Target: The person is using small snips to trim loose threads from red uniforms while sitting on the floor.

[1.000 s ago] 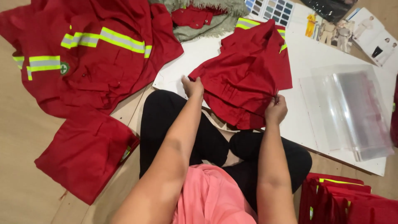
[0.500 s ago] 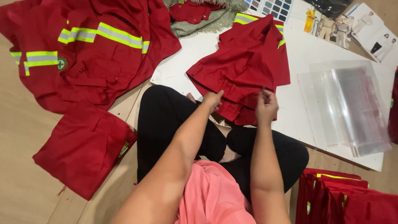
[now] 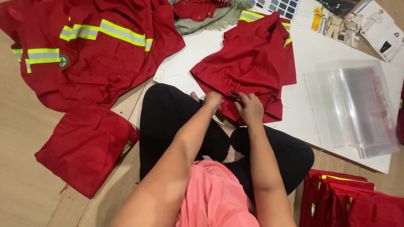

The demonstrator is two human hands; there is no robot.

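A red work garment (image 3: 252,63) with yellow reflective stripes lies on a white board (image 3: 307,54) in front of me. My left hand (image 3: 211,101) and my right hand (image 3: 251,108) sit close together at its near hem, both pinching the red cloth. A small dark thing shows between the hands; what it is I cannot tell. My legs in black trousers are crossed beneath my arms.
A heap of red reflective jackets (image 3: 92,46) lies at the left, a folded red garment (image 3: 86,145) on the wooden floor. Clear plastic bags (image 3: 353,105) lie at the right of the board, printed photos (image 3: 357,23) at the far corner. Folded red garments (image 3: 349,197) are stacked at bottom right.
Both hands have come inward along the garment's near edge, from far apart to almost touching. The garment's lower part is now bunched between them.
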